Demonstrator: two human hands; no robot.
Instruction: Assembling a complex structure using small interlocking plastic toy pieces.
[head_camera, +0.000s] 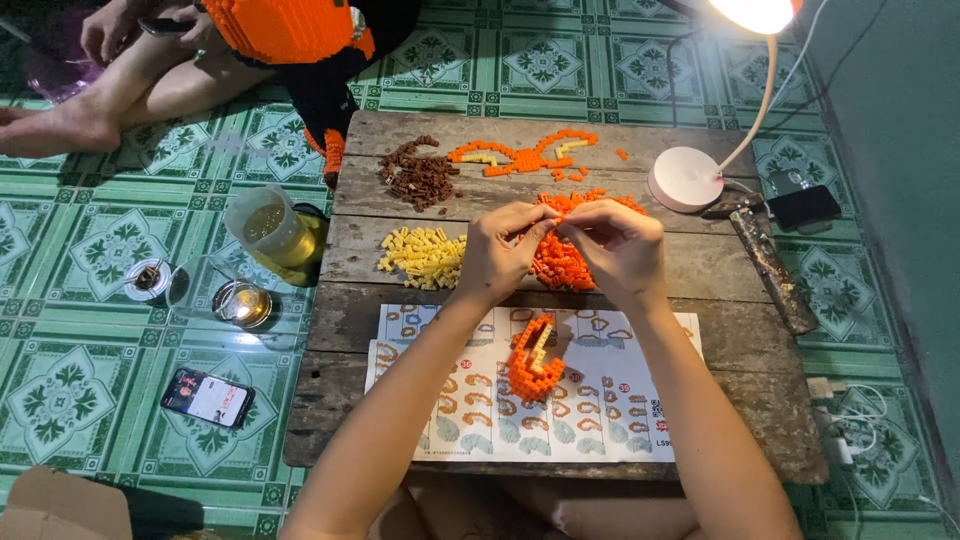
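Weathered grey planks make up the low wooden board (700, 270), rough-grained and cracked, resting on glossy green patterned floor tiles (90, 240). A printed instruction sheet (610, 420) lies flat at the near edge, partly covered by a curved orange-and-cream brick assembly (533, 365). Behind it sits the heap of small orange bricks (560, 262), knobbly plastic, with a yellow brick pile (425, 257) and a brown brick pile (418, 173) to its left. The left hand (497, 250) and right hand (618, 240) meet just above the orange heap, fingertips pinched together; whatever piece they grip is too small to make out. A white desk lamp (686, 180) is cut off at the top edge.
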